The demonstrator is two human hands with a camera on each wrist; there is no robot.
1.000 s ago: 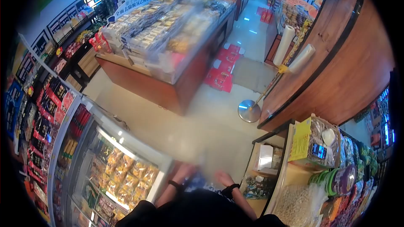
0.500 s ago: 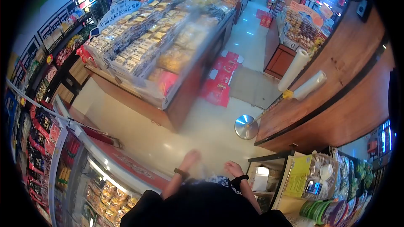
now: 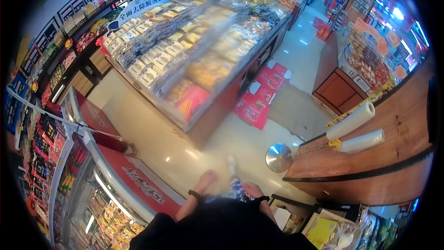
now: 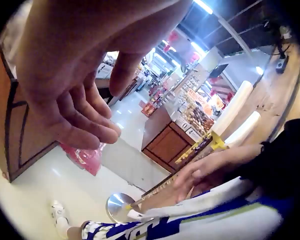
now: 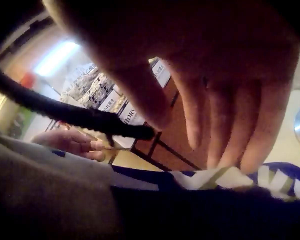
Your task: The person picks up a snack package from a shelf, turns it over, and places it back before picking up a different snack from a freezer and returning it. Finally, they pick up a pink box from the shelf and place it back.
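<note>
My left hand (image 3: 206, 181) hangs in front of my body with nothing in it; in the left wrist view its fingers (image 4: 85, 117) are loosely curled. The right hand (image 3: 252, 190) hangs beside the patterned blue-and-white clothing (image 3: 237, 189), also without an object. Seen from the right wrist, that hand's relaxed fingers (image 5: 230, 120) point down just over the clothing (image 5: 240, 181); whether they touch it I cannot tell. A dark band circles each wrist.
A display island of packaged bread (image 3: 157, 60) stands ahead, a freezer case (image 3: 138, 180) at the left. Flattened red boxes (image 3: 261, 95) lie on the floor (image 3: 138, 120). At the right are a round metal base (image 3: 279, 157), plastic bag rolls (image 3: 351, 120) and a wooden counter (image 3: 370, 162).
The freezer case and right-hand shelf have slid down in the head view, and the island looks nearer. A foot now shows ahead of my body. Both hands remain low and empty.
</note>
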